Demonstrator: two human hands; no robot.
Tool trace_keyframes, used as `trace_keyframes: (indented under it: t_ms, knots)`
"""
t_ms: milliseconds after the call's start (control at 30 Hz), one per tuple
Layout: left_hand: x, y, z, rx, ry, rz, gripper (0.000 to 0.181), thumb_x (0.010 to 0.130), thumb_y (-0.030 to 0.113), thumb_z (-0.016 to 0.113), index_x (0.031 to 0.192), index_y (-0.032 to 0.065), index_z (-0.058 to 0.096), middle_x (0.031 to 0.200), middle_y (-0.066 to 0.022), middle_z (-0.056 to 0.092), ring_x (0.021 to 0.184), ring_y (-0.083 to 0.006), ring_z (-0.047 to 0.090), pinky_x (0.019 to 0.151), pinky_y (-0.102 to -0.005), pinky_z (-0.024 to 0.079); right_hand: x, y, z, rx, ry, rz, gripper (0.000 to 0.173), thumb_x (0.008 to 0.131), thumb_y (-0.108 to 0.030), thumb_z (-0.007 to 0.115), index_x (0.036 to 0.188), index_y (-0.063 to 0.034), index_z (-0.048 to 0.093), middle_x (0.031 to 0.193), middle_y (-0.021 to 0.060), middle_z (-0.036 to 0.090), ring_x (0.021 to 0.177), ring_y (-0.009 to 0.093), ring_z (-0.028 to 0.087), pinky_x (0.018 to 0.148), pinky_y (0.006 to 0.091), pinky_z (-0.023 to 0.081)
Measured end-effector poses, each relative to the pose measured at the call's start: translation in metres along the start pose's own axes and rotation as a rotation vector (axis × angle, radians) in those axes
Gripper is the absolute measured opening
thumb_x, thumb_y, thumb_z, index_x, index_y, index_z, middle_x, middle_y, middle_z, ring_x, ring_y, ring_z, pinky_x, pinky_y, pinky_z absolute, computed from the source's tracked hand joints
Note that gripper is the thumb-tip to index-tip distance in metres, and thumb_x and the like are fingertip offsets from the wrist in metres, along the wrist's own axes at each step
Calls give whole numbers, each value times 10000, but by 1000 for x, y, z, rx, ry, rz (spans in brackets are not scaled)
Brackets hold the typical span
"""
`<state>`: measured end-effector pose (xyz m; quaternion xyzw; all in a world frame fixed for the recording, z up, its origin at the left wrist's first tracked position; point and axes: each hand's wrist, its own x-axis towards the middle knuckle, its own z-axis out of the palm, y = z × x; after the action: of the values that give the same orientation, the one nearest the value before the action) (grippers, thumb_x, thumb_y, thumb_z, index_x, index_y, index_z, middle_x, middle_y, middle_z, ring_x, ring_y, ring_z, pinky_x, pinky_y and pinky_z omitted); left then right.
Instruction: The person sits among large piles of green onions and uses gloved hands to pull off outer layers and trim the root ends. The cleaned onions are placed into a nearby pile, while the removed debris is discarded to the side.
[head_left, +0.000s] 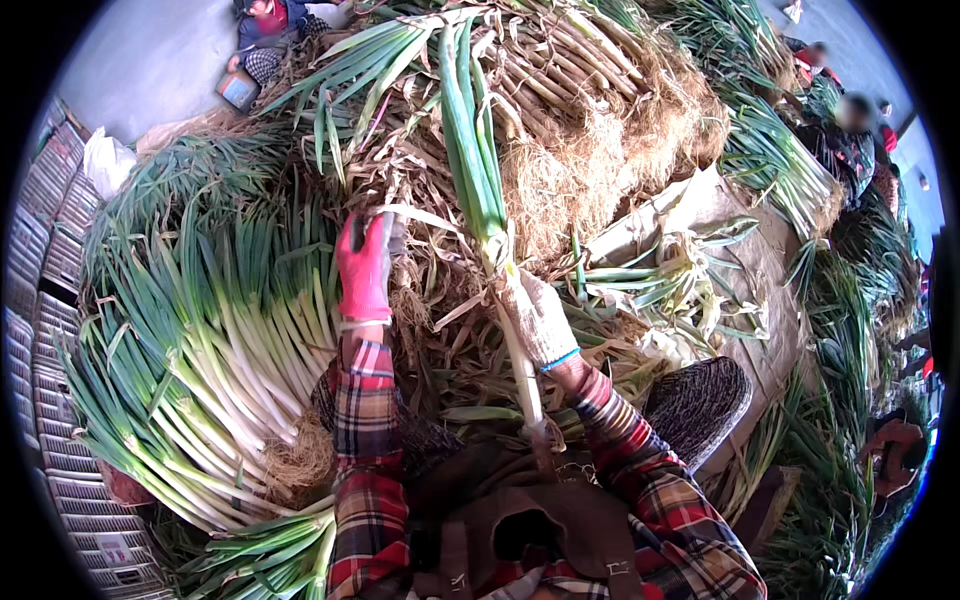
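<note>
My right hand (536, 311), in a white knit glove with a blue-edged cuff, is closed around a long green onion (523, 375). The onion's green leaves (469, 150) point away from me, and its root end is low, close to my lap. To the left, my left hand (365, 262) is raised in a pink glove with a grey palm side. A pale strip of leaf (420, 216) stretches from its fingertips toward the onion; whether the fingers pinch it cannot be made out. Under both hands lie dry, brown leaf peelings (457, 337).
Green onions with white stems (247, 360) are heaped at my left. Ahead is a pile of unpeeled, rooty onions (555, 82). Stacked plastic crates (82, 450) line the far left. Peelings (675, 277) lie on a sheet (772, 300) to the right. Other people (844, 142) sit farther off.
</note>
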<state>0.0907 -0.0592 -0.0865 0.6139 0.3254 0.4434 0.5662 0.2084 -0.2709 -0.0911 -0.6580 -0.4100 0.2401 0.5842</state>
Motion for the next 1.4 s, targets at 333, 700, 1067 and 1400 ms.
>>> trace_keyframes:
  t_ms: [333, 700, 1067, 1400]
  knots:
    - [-7, 12, 32, -592, -255, -301, 532, 923, 327, 569, 1356, 46, 440, 1270, -72, 523, 1217, -168, 444, 1045, -347, 330, -9, 37, 23, -261, 160, -264, 284, 990, -200, 410, 1054, 19, 581, 791, 125, 638, 698, 242, 635, 606, 361, 498]
    - [-17, 9, 44, -938, -418, -528, 352, 952, 390, 518, 1170, 119, 568, 1091, -66, 631, 964, -235, 637, 834, -384, 522, -81, 71, 7, 1351, -654, 1034, 303, 928, -350, 546, 1037, -68, 572, 815, 3, 578, 678, 112, 580, 602, 272, 491]
    - [-37, 16, 57, -954, -539, -491, 550, 958, 483, 453, 1352, 99, 430, 1207, -149, 571, 1068, -346, 577, 992, -532, 402, -190, 156, -43, -95, -920, 501, 384, 893, -356, 591, 1208, -136, 591, 1089, 126, 649, 1028, 282, 589, 918, 335, 444]
    - [-31, 1, 53, -920, -449, -465, 592, 952, 502, 444, 1426, 157, 361, 1316, -153, 502, 1186, -320, 508, 994, -462, 409, -125, 29, -41, 634, -196, 535, 417, 952, -389, 503, 1106, -7, 569, 927, 99, 637, 797, 162, 624, 686, 285, 509]
